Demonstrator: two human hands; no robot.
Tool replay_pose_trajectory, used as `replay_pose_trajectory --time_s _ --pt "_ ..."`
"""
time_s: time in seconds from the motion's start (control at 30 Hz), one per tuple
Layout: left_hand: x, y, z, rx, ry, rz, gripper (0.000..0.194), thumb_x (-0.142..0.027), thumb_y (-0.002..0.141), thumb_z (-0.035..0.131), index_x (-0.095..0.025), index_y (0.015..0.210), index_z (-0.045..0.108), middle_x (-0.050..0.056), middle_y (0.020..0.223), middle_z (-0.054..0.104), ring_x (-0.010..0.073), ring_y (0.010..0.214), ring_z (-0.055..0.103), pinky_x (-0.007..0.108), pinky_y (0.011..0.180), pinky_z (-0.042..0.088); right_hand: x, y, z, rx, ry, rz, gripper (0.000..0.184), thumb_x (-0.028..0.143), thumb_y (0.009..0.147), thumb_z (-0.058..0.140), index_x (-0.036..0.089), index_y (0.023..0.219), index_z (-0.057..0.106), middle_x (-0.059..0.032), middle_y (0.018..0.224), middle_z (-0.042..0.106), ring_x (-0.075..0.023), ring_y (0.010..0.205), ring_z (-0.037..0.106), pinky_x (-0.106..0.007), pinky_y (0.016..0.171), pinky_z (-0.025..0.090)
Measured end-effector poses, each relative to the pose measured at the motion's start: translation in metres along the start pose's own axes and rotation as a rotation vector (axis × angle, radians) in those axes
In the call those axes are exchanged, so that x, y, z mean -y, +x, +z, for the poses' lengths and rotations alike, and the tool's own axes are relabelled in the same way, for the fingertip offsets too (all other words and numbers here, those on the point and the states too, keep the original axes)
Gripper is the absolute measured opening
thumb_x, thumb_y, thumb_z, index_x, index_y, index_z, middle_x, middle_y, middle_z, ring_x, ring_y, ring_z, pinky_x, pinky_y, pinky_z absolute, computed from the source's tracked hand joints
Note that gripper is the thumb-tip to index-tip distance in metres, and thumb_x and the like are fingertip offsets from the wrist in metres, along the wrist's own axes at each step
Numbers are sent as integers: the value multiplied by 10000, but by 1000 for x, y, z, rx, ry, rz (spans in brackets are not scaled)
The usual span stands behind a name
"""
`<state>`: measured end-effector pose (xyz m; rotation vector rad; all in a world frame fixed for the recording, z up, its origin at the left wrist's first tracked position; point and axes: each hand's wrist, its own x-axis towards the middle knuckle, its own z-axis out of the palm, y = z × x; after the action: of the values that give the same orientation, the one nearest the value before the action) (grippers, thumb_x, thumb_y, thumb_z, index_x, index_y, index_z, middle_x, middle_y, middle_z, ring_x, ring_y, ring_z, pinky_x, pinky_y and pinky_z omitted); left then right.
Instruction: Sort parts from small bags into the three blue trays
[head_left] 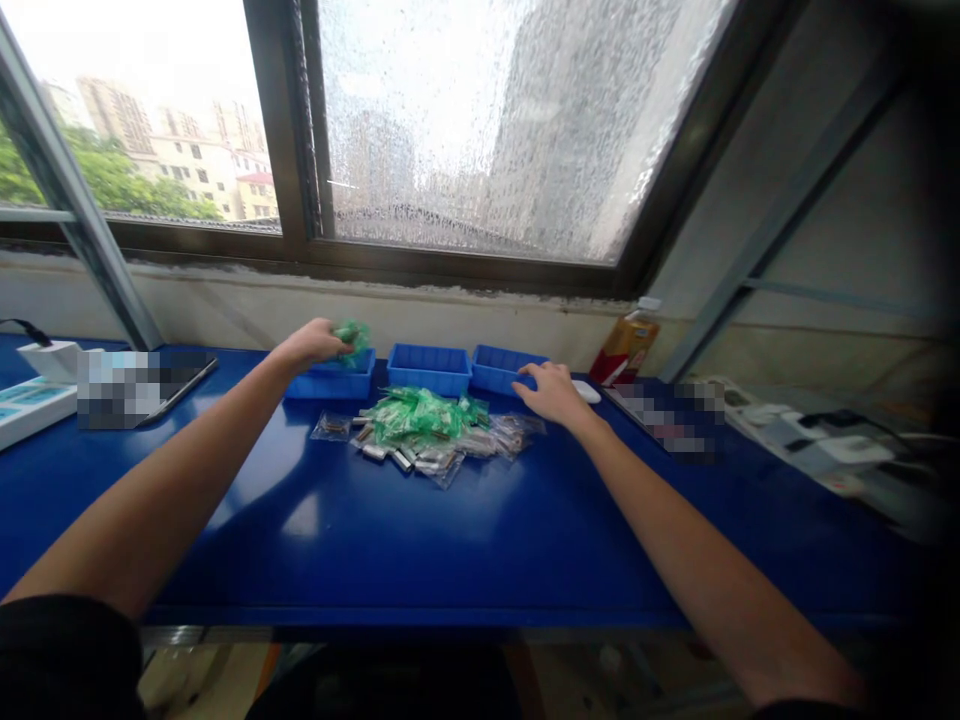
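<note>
My left hand [313, 342] is closed around a crumpled green plastic bag [351, 340] above the left blue bin [330, 384]. What the bag contains cannot be made out. Over the front edge of the right blue bin [501, 374], my right hand [553, 392] is open, fingers spread and curved, holding nothing visible. Between the hands lies a pile of green plastic bags [420, 412], clear bags [442, 465] and small silvery metal cylinders [403, 459]. The middle blue bin [429, 374] stands behind the pile.
A white mouse-like object [586, 391] lies beside my right hand. Behind it stands a bottle with a red and yellow label [626, 342]. Flat devices lie on the blue table [420, 560] at both sides, with a white power strip [37, 408] far left. A window rises behind.
</note>
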<state>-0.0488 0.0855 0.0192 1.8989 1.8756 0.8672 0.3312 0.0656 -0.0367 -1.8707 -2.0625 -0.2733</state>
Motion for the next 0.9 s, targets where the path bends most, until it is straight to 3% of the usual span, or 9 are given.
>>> replay_pose_trajectory --time_s 0.1,0.17,0.27,0.33,0.43,0.57,0.7,0.77,0.9 --pt "-11 -31 7 -229 168 234 209 -288 741 548 -165 906 578 50 818 614 236 834 585 320 739 461 5 -4 -5 51 -14 60 409 452 805 452 208 1106 583 -144 1110 538 -332 1127 387 -467 869 363" --pt "-21 -60 20 -269 287 391 229 -257 803 459 -161 993 544 86 933 601 238 895 567 332 790 450 11 -8 -11 51 -39 76 423 476 798 455 221 1114 575 -144 1157 520 -358 1176 335 -518 878 346" --pt "-33 -100 43 -128 507 570 313 -138 801 376 -147 1079 519 126 1042 552 257 967 518 370 824 437 24 -15 -19 -18 -48 37 438 492 798 460 214 1119 565 -146 1173 516 -367 1210 294 -549 896 322" --pt "-35 -114 55 2 604 588 396 -110 766 381 -164 1139 503 135 1091 525 284 986 493 399 774 451 37 -20 -23 -68 -18 -24 438 492 804 462 208 1122 560 -143 1146 534 -360 1191 325 -536 891 335" --pt "-28 -114 59 120 559 567 465 -107 756 375 -163 1206 474 138 1147 493 285 1052 456 415 821 440 59 -29 -24 -43 104 -165 403 470 835 441 198 1105 565 -122 1091 568 -304 1096 447 -465 887 367" --pt "-15 -94 42 223 392 584 606 -44 671 368 -160 1261 443 105 1199 483 239 1123 426 389 968 361 80 -39 -15 149 306 -331 396 460 875 391 190 1112 559 -99 1072 565 -222 1009 525 -376 894 386" --pt "-8 -82 30 197 206 561 466 -114 748 337 -150 1175 519 83 1168 539 210 1131 456 357 1013 330 86 -42 -6 223 399 -416 415 472 857 435 170 1107 570 -95 1013 530 -199 970 528 -342 897 385" --pt "-6 -80 35 166 129 545 391 -249 845 314 -122 1128 551 98 1129 564 211 1106 486 347 1011 340 86 -42 -4 227 416 -422 405 479 838 467 176 1081 582 -86 1008 517 -199 966 520 -343 891 383" --pt "-2 -81 58 193 104 577 528 -442 902 263 -122 1272 461 122 1211 511 224 1159 457 362 1043 306 87 -42 -1 220 349 -384 384 519 819 470 232 1047 585 -70 1023 510 -237 1005 475 -414 876 363"
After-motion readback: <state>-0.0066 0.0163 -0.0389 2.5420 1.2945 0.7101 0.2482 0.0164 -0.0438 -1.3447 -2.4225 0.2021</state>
